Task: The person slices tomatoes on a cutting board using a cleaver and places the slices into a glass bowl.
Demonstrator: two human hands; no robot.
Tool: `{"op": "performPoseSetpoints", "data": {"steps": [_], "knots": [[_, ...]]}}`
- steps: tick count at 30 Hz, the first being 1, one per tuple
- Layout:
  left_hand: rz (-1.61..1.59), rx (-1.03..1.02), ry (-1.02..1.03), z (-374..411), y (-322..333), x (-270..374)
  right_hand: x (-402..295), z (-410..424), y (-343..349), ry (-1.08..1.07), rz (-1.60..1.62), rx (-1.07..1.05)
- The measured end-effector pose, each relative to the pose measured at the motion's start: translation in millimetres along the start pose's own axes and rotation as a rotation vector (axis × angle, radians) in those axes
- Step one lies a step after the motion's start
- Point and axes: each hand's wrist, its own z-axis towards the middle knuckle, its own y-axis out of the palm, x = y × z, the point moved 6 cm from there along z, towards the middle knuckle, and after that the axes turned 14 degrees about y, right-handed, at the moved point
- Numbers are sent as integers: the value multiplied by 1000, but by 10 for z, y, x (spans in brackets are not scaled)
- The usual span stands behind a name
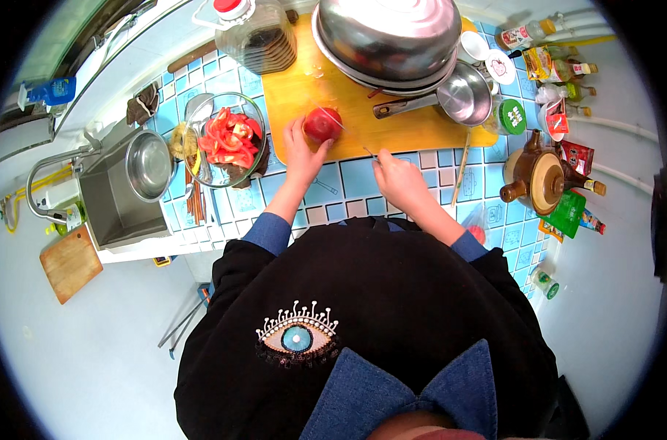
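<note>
My left hand (pixel 302 151) grips a whole-looking red tomato (pixel 321 126) from its near left side, on a yellow wooden cutting board (pixel 388 136). In my right hand (pixel 398 179) is the handle of a thin knife (pixel 342 125), whose blade runs up and left across the top of the tomato. Whether the blade has cut into the skin cannot be told. Left of my left hand, a clear glass bowl (pixel 192 171) holds cut tomato pieces (pixel 232 137). Small wet bits (pixel 315 71) lie on the board above the tomato.
Large metal basins (pixel 388 44) and a small saucepan (pixel 464 93) occupy the board's far right. A plastic jug (pixel 262 41) of dark liquid stands behind. At left are a sink (pixel 122 192) and metal bowl (pixel 149 165); at right, a brown clay pot (pixel 539 179), jars and bottles.
</note>
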Motion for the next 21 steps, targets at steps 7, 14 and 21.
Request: {"op": "performPoseSetpoints", "data": {"steps": [7,14,21], "knots": [[130,-49,101,57,30,80,-120,67,-14,1,-57,-76],[105,-29,151,49,24,42,-162,101,-43,40,-105,-204],[66,-33,128,67,0,32,-345,439,82,28,-138,-206]]}}
